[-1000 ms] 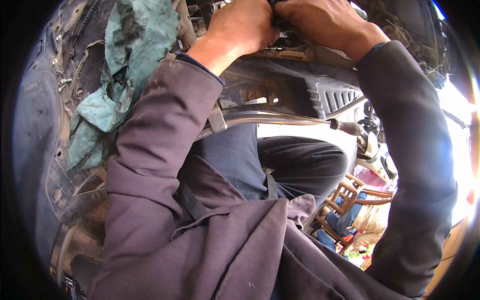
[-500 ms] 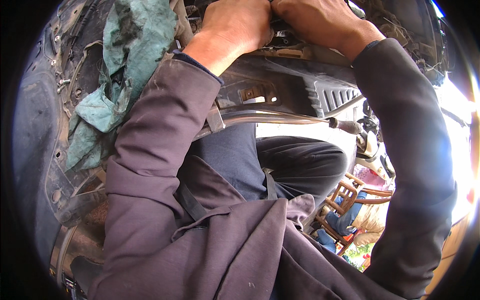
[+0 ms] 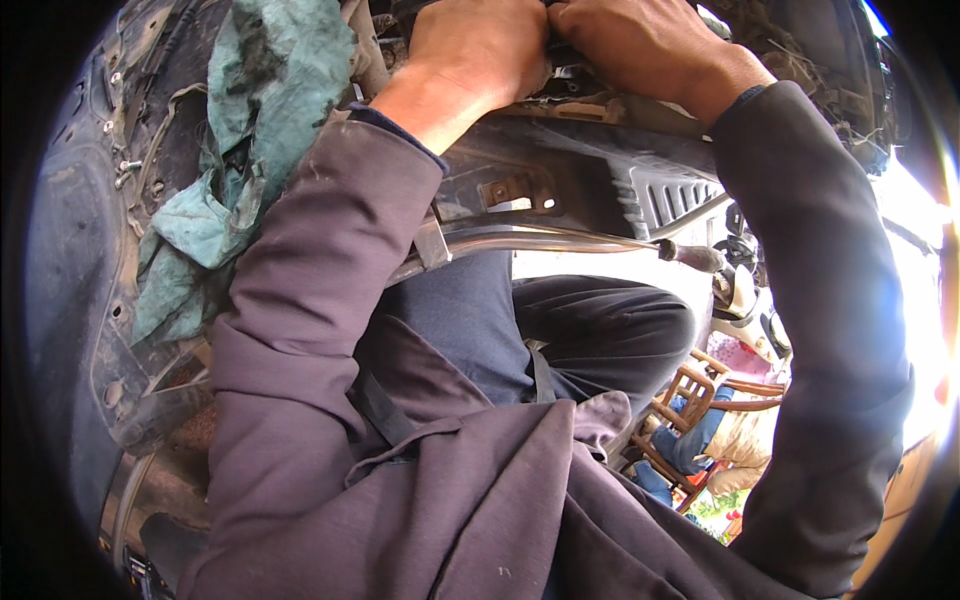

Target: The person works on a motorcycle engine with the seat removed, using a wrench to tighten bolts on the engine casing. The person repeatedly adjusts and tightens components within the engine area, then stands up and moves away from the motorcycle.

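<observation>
My left hand (image 3: 480, 45) and my right hand (image 3: 630, 45) are at the top edge, knuckles nearly meeting, inside the body of a vehicle. Both have curled fingers around something dark at the frame's edge that I cannot make out; the fingertips are hidden. Just below them runs a dark metal beam (image 3: 575, 160) with slots and a bracket opening. A stained teal cloth (image 3: 275, 70) is draped over the metalwork left of my left forearm. A long bent metal tube (image 3: 540, 243) crosses below the beam, ending at a dark cylindrical fitting (image 3: 693, 254).
Dark panels with holes and bolts (image 3: 80, 250) line the left. My lap and bent knee are below. At lower right stand a wooden chair (image 3: 690, 382) and, beside it, a person's legs in jeans (image 3: 700, 435). A white scooter-like object (image 3: 742, 325) is behind.
Both hands have shifted only very slightly at the same spot and keep their curled grip. Little else differs.
</observation>
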### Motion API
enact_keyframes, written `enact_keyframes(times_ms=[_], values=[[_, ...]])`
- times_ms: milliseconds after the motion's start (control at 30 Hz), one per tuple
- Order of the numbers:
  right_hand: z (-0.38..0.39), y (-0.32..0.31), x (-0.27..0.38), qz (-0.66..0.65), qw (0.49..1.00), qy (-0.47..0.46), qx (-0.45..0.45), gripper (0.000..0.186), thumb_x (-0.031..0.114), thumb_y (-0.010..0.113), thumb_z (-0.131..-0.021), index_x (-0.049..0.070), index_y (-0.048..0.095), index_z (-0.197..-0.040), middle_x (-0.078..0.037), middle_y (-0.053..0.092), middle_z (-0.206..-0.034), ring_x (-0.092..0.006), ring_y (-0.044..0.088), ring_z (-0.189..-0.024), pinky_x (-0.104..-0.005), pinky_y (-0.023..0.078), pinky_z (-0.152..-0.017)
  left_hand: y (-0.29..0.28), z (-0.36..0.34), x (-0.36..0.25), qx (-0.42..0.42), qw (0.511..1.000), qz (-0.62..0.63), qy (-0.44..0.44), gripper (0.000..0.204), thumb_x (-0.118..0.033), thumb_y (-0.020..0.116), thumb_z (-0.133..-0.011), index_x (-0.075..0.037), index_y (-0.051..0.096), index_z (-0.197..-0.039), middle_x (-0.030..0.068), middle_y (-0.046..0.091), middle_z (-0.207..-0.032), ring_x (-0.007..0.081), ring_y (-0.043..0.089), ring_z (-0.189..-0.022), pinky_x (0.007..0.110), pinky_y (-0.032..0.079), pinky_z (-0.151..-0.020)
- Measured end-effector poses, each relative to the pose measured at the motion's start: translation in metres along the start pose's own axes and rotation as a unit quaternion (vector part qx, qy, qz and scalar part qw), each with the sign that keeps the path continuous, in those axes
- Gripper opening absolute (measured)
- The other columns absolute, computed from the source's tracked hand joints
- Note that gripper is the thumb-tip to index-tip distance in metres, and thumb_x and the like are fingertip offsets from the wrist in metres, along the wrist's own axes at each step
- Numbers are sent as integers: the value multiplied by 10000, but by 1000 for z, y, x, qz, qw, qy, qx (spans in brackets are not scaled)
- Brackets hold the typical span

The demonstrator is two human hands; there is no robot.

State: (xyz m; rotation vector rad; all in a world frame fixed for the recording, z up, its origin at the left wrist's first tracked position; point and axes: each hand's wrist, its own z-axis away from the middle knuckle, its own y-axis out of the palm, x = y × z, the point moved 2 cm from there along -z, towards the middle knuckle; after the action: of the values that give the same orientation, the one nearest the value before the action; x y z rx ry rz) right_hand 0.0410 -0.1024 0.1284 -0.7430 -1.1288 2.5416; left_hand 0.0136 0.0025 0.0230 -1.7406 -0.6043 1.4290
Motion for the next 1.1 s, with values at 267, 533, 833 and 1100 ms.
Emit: enact_keyframes(times_ms=[267, 533, 833, 1100], values=[[2, -3, -2, -32, 999, -2, -31, 109, 111, 645, -765, 60, 737, -734, -159, 701, -744, -356, 713, -722, -468, 546, -611, -3, 3, 2, -38, 999, -37, 12, 294, -386, 784, -766, -157, 795, -950, 109, 763, -917, 323, 745, -892, 447, 602, -775], [7, -3, -4, -52, 998, -4, -46, 105, 118, 646, -763, 74, 726, -711, -165, 691, -728, -366, 701, -705, -480, 526, -600, 14, 0, 10, -177, 980, 16, 86, 290, -369, 805, -754, -177, 781, -970, 55, 737, -923, 293, 728, -931, 433, 582, -779], [8, 2, -4, -21, 992, -29, -119, 115, 189, 667, -737, 90, 724, -730, -141, 649, -911, -335, 638, -926, -468, 494, -795, 30, -5, 23, -140, 974, 121, 128, 228, -337, 780, -806, -161, 800, -949, 85, 754, -889, 316, 724, -871, 428, 580, -773], [3, 10, -4, -23, 969, -87, -232, 162, 211, 678, -745, 70, 747, -784, -174, 587, -1105, -378, 494, -1170, -539, 375, -1011, 30, -7, 22, -172, 956, 170, 163, 96, -196, 730, -728, -158, 771, -806, 126, 730, -772, 336, 730, -774, 452, 590, -700]])
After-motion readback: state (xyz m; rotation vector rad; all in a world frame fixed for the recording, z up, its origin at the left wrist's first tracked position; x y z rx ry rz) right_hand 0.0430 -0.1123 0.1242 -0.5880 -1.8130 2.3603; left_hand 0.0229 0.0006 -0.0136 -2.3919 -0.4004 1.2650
